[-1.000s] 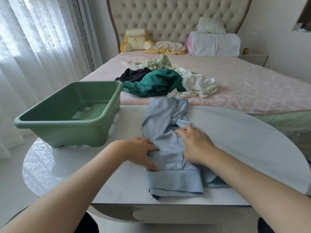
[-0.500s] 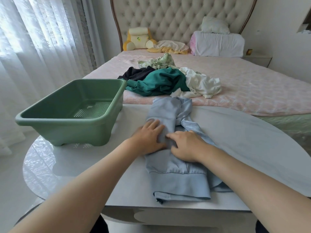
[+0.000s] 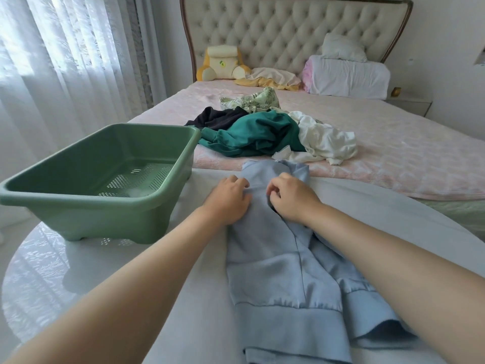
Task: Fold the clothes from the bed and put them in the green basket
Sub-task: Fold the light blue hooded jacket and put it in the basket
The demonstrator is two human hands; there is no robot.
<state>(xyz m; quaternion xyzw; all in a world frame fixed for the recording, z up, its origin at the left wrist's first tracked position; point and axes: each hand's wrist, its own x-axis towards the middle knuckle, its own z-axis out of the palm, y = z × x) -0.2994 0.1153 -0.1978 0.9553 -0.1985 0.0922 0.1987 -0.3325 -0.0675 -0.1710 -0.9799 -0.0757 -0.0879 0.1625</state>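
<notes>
The left hand (image 3: 228, 199) and right hand (image 3: 291, 198) were moved up the light blue garment (image 3: 265, 261) toward its far end at frame centre, with fingers curled into it.
</notes>
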